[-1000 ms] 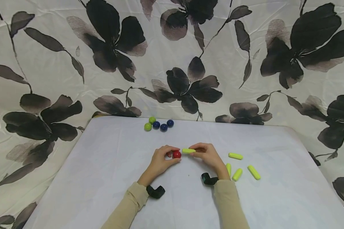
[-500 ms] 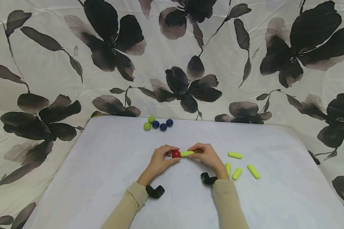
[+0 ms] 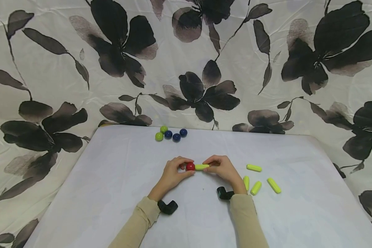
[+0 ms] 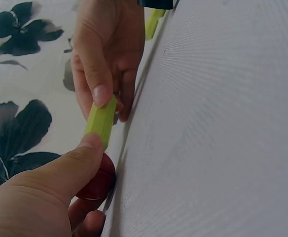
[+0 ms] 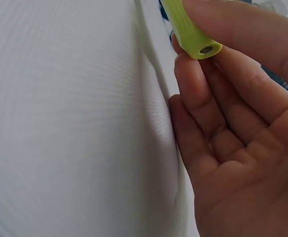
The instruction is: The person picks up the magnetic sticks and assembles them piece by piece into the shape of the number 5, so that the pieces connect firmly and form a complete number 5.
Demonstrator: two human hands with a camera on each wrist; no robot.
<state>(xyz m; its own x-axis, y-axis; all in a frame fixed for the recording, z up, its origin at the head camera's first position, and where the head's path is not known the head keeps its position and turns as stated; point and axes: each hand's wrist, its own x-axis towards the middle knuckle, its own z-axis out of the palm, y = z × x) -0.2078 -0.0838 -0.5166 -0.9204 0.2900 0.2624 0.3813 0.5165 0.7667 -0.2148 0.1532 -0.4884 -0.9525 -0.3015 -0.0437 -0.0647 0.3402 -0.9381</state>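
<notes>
Between thumb and fingers my left hand (image 3: 173,174) grips a red ball (image 3: 190,166) at the middle of the table. My right hand (image 3: 222,167) pinches one end of a yellow-green rod (image 3: 201,167). The rod's other end meets the ball's right side in the head view. From the left wrist, the rod (image 4: 101,121) runs between the two hands, and the dark red ball (image 4: 98,181) shows below the left thumb. A dark hole marks the near end of the rod (image 5: 193,37) in the right wrist view.
Two green balls (image 3: 159,136) and several dark blue balls (image 3: 176,137) lie near the table's back edge. More yellow-green rods (image 3: 274,185) rest right of the right hand on the white tabletop (image 3: 111,193). A floral cloth (image 3: 204,51) hangs behind.
The right hand has brought the rod slightly left and down, so its end now meets the red ball; a small gap stood between them earlier. The left hand has stayed nearly still.
</notes>
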